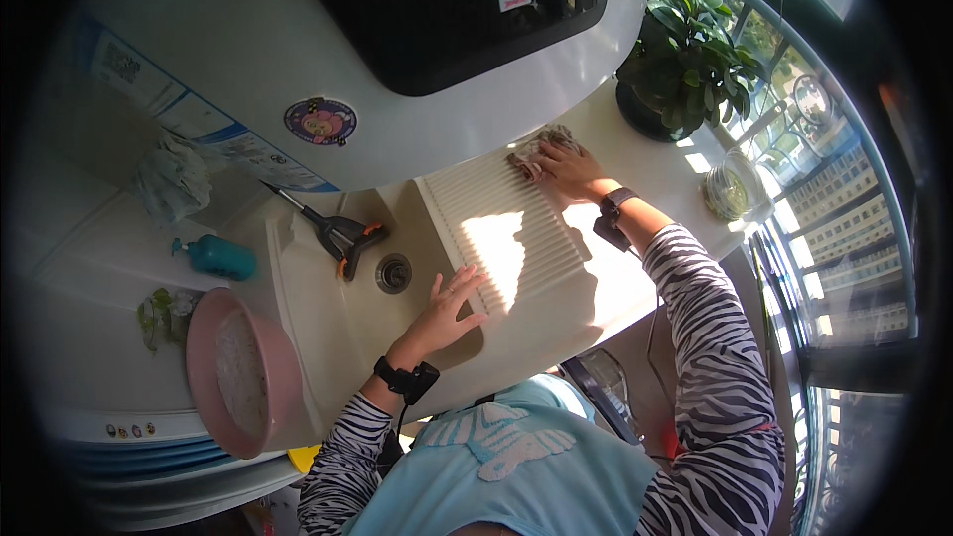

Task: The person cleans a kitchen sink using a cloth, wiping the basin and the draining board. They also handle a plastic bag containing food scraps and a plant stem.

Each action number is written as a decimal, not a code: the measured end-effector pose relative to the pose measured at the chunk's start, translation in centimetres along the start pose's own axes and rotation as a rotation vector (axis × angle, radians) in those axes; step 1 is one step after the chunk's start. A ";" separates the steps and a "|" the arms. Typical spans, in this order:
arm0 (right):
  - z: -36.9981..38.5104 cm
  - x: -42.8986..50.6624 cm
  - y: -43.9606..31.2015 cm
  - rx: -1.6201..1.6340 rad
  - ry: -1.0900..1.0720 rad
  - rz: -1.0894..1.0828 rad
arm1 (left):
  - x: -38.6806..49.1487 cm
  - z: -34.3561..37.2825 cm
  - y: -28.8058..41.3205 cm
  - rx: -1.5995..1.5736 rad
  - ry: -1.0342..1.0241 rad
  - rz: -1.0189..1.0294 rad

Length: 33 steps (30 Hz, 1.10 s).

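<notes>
My right hand point(570, 173) presses a crumpled patterned cloth point(537, 152) onto the far right corner of a ribbed washboard point(476, 201), which is part of a cream laundry sink. Over the board's near left edge hovers or rests my left hand point(450, 310), fingers spread and nothing in it; whether it touches the surface I cannot tell. Left of it lies the sink basin point(350, 335) with a metal drain strainer point(393, 273). A black and orange tool with a metal shaft point(335, 234), perhaps a squeegee or mop head, leans inside the basin. Sunlight falls across the ribs.
A white appliance with a dark window point(461, 119) overhangs the sink's back. On the left are a teal pump bottle point(222, 257) and a pink basin point(287, 380). A potted plant point(689, 59) and a glass jar point(733, 190) stand at right by the window.
</notes>
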State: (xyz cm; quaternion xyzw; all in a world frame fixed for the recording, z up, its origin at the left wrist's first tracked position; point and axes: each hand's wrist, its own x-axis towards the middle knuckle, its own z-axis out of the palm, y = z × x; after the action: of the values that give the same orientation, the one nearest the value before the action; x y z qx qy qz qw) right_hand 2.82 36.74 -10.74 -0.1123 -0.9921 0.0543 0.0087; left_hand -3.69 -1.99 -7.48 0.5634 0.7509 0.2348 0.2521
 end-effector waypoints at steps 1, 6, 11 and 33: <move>-0.5 -1.9 0.8 0.085 -0.009 0.085 | -2.0 -0.8 0.0 0.052 0.079 0.039; -2.0 -14.1 -5.8 0.221 -0.132 0.113 | -8.3 -3.7 -1.5 -0.183 0.267 -0.155; -1.0 -21.9 -24.9 0.456 0.019 -0.189 | -6.9 -3.3 -1.4 -0.376 0.295 -0.190; 5.4 -26.8 -30.2 1.289 0.679 0.757 | -9.6 2.9 0.7 -0.102 -0.420 0.083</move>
State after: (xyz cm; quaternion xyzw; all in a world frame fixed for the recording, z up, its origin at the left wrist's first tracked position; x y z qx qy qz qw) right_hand 22.06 0.89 -12.90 -0.4228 -0.6044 0.5759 0.3525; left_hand 1.02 -10.88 -8.14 0.6170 0.6453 0.1600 0.4211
